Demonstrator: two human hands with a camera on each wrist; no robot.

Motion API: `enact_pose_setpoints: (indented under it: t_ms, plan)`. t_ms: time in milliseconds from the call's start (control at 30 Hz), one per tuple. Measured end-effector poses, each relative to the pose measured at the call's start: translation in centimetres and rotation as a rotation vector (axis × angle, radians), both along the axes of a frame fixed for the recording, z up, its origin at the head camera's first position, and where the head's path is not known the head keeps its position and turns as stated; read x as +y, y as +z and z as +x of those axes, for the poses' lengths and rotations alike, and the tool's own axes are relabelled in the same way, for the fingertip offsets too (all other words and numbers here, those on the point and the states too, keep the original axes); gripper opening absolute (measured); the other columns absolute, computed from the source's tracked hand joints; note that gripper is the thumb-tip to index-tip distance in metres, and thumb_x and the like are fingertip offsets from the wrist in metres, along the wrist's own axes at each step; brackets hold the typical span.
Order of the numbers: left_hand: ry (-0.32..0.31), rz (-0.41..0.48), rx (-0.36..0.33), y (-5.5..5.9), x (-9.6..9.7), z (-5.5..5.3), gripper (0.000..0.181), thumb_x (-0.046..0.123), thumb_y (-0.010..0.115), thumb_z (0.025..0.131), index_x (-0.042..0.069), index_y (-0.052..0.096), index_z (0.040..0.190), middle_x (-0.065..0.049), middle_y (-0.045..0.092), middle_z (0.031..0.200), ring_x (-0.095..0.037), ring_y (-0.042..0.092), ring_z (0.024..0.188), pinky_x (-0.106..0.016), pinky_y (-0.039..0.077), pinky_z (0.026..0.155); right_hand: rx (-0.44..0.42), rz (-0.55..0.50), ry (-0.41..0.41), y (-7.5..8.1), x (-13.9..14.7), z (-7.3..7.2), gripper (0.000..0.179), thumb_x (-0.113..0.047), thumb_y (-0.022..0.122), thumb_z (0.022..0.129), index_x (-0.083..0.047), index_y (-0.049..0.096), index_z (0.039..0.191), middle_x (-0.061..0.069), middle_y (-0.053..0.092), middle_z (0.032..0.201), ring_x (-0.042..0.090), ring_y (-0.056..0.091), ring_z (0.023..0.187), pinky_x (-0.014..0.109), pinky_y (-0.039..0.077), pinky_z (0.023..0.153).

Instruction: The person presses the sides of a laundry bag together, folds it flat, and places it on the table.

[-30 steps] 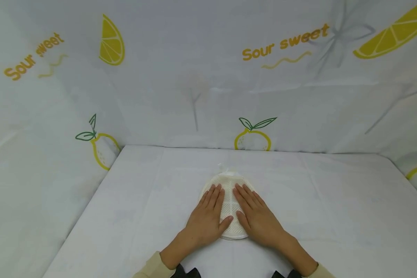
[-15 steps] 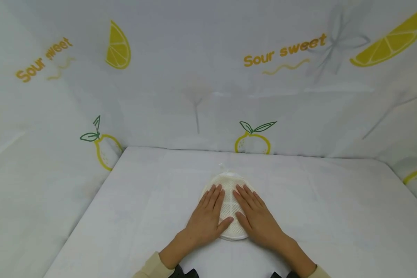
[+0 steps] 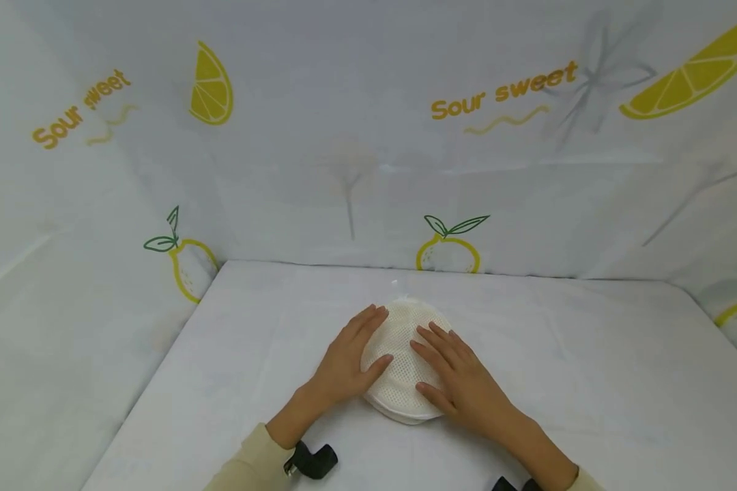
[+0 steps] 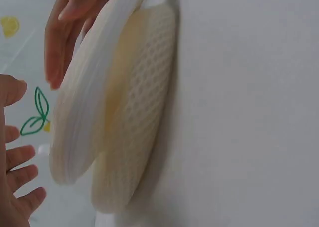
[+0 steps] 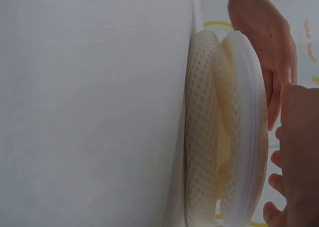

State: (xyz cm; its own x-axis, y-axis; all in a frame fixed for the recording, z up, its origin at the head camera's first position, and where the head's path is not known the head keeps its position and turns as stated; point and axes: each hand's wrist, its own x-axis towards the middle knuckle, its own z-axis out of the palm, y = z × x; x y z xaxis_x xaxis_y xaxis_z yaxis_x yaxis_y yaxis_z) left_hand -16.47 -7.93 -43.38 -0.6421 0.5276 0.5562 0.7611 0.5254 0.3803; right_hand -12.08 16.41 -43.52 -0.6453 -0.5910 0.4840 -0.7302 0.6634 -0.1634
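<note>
A round, cream mesh laundry bag [image 3: 403, 372] with a white trim lies on the white table in the head view. Seen from the side in the left wrist view, the mesh bag [image 4: 144, 87] has two puffy layers with a gap between them. My left hand [image 3: 342, 361] hovers at its left edge, fingers straight and thumb spread. Over its right side is my right hand [image 3: 463, 382], fingers spread and slightly bent. In the right wrist view my right hand [image 5: 301, 162] appears just off the bag's upper face [image 5: 249, 137]. Neither hand grips it.
The white-covered table [image 3: 589, 382] spreads to both sides of the bag. Behind it hangs a white curtain [image 3: 319, 102] printed with lemons and lettering. A black wrist mount [image 3: 315, 462] sits under the left wrist.
Both hands lay flat on the bag before. My left hand has lifted and shifted to the left, and my right hand's fingers have risen. The bag now shows more and looks puffed up.
</note>
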Motion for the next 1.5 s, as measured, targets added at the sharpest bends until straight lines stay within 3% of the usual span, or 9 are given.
enact_pose_setpoints:
  t_ms: [233,333,467,633,867,1033,1167,1300,1500]
  plan:
    - [-0.102,-0.027,-0.133,2.3,-0.4,-4.9,0.050,0.026,0.061,0.094,0.010,0.049,0.139,-0.010,0.045,0.142,-0.024,0.038,0.132,-0.044,0.034,0.104,0.130,0.109,0.170,0.7,-0.5,0.5,0.059,-0.050,0.046,0.097,-0.011,0.045,0.141,0.013,0.039,0.147,0.034,0.033,0.135,0.046,0.024,0.108]
    - [-0.140,-0.073,-0.157,3.3,0.3,-6.4,0.048,0.028,0.061,0.095,0.014,0.049,0.139,-0.005,0.045,0.141,-0.020,0.038,0.132,-0.043,0.035,0.104,0.142,0.138,0.222,0.8,-0.9,0.8,0.062,-0.048,0.055,0.093,-0.013,0.044,0.143,0.012,0.038,0.148,0.033,0.033,0.135,0.047,0.026,0.107]
    - [-0.182,-0.171,-0.153,4.5,1.6,-7.5,0.047,0.032,0.058,0.096,0.019,0.050,0.140,-0.001,0.046,0.141,-0.017,0.038,0.132,-0.042,0.036,0.103,0.158,0.136,0.286,0.9,-1.2,0.8,0.063,-0.044,0.060,0.090,-0.015,0.044,0.144,0.011,0.037,0.149,0.032,0.034,0.135,0.050,0.028,0.106]
    - [-0.212,-0.291,-0.078,5.3,3.7,-8.2,0.043,0.031,0.058,0.096,0.019,0.053,0.137,-0.003,0.049,0.138,-0.019,0.040,0.131,-0.038,0.034,0.105,0.188,0.162,0.351,0.8,-1.1,0.5,0.057,-0.041,0.058,0.092,-0.022,0.044,0.145,0.007,0.036,0.150,0.031,0.033,0.136,0.053,0.028,0.105]
    - [-0.217,-0.389,-0.072,5.9,6.0,-8.1,0.043,0.031,0.058,0.096,0.019,0.053,0.137,-0.001,0.050,0.138,-0.017,0.041,0.130,-0.034,0.033,0.105,0.202,0.191,0.385,0.7,-1.2,0.2,0.055,-0.039,0.062,0.090,-0.029,0.047,0.142,0.007,0.034,0.151,0.033,0.031,0.137,0.054,0.027,0.105]
    - [-0.234,-0.444,-0.123,6.0,6.9,-7.9,0.045,0.031,0.057,0.096,0.019,0.051,0.139,0.000,0.050,0.138,-0.017,0.042,0.129,-0.037,0.037,0.102,0.213,0.226,0.379,0.6,-1.3,0.1,0.053,-0.039,0.063,0.090,-0.031,0.049,0.140,0.007,0.033,0.151,0.033,0.030,0.138,0.053,0.028,0.106]
    - [-0.194,-0.482,-0.191,5.7,7.1,-8.0,0.045,0.034,0.058,0.095,0.021,0.052,0.138,0.000,0.050,0.136,-0.018,0.045,0.126,-0.039,0.041,0.097,0.215,0.241,0.376,0.5,-1.3,0.0,0.052,-0.039,0.065,0.089,-0.031,0.052,0.139,0.007,0.034,0.151,0.033,0.030,0.137,0.052,0.027,0.106]
    - [-0.164,-0.484,-0.240,5.3,7.0,-8.1,0.046,0.036,0.060,0.094,0.022,0.053,0.137,0.000,0.053,0.131,-0.018,0.048,0.121,-0.039,0.042,0.096,0.218,0.255,0.373,0.4,-1.4,-0.1,0.056,-0.038,0.070,0.085,-0.031,0.052,0.138,0.007,0.034,0.151,0.033,0.030,0.137,0.052,0.026,0.106]
    - [-0.203,-0.445,-0.310,4.7,6.8,-8.3,0.054,0.042,0.064,0.090,0.022,0.052,0.138,0.003,0.057,0.124,-0.014,0.049,0.117,-0.036,0.043,0.093,0.231,0.269,0.367,0.3,-1.3,-0.1,0.058,-0.037,0.074,0.082,-0.031,0.053,0.137,0.006,0.033,0.151,0.033,0.030,0.137,0.052,0.026,0.107]
